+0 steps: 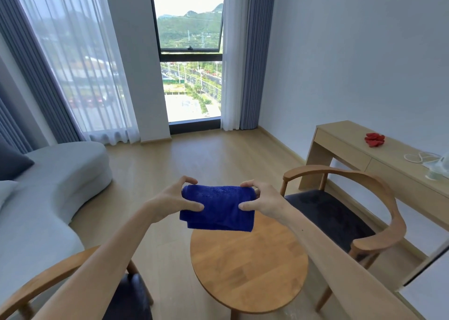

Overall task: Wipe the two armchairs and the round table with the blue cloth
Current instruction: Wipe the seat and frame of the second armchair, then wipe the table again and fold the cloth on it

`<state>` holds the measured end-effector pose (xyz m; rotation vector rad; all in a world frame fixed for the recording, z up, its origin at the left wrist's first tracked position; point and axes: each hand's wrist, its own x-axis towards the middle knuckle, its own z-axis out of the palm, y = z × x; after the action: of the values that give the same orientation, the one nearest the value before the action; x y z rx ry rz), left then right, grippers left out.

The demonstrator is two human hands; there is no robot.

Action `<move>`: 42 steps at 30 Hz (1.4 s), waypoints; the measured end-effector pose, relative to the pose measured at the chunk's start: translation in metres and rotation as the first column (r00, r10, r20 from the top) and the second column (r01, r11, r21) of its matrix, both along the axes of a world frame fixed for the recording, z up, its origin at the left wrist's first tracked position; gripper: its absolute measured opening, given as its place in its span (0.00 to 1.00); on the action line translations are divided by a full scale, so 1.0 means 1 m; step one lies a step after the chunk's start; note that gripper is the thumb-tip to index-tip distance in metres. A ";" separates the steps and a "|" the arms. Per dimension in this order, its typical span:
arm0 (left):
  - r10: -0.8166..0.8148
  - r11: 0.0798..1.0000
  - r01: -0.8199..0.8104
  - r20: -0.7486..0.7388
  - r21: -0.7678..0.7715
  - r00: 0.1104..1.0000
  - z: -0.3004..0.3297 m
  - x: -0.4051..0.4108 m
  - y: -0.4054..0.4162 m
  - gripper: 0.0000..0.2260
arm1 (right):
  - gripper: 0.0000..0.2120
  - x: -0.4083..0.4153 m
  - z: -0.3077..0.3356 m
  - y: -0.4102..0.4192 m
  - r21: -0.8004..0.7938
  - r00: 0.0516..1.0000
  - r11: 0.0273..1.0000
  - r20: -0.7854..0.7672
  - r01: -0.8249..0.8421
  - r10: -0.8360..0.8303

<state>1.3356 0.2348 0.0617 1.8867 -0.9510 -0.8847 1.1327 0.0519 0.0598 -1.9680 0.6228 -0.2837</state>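
A folded blue cloth (218, 206) hangs in the air between both hands, above the far edge of the round wooden table (247, 266). My left hand (177, 200) pinches its left end between thumb and fingers. My right hand (261, 201) pinches its right end the same way. One wooden armchair (379, 198) with a dark seat stands to the right of the table. The other armchair (43, 283) stands at the lower left, partly hidden by my left forearm.
A grey sofa (56, 181) with cushions runs along the left. A wooden desk (359, 154) against the right wall carries a red item (374, 139) and a white cable. Curtains and a tall window fill the far wall. Bare wooden floor lies beyond the table.
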 end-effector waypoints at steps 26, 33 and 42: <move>0.246 0.966 -0.189 -0.403 0.176 0.882 -0.200 -0.028 -0.156 0.18 | 0.07 -0.040 -0.196 -0.122 0.043 0.937 0.990 -0.331 0.136 -0.114; 0.414 0.907 -0.364 -0.296 0.211 0.860 -0.267 -0.025 -0.249 0.17 | 0.04 -0.039 -0.277 -0.187 0.273 0.914 0.930 -0.386 0.246 -0.128; 0.433 0.812 -0.461 0.162 0.357 0.887 -0.404 -0.008 -0.272 0.14 | 0.21 -0.024 -0.428 -0.209 -0.056 0.775 0.998 -0.632 -0.034 -0.009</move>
<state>1.3274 -0.0374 -0.3426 2.3633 -0.3411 -0.7500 1.1087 -0.1573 -0.3684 -2.1238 1.0382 0.4069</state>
